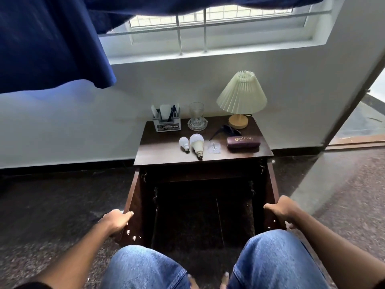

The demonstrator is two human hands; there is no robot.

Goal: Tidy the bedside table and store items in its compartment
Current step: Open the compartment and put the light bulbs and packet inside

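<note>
The person crouches with the left hand (116,223) curled over the edge of the left door (133,207) and the right hand (281,210) wrapped round the right door (274,197). Both should swing fully wide, evenly. The compartment (200,213) gapes dark between the hands; the bulbs (192,143) and spectacle case (243,142) wait beyond them on the counter (158,151).

Head view, looking forward and down, near bedside table (158,152), wide-angle

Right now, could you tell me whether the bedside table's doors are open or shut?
Open: both doors swing outward, the left hand and right hand gripping their edges.
</note>
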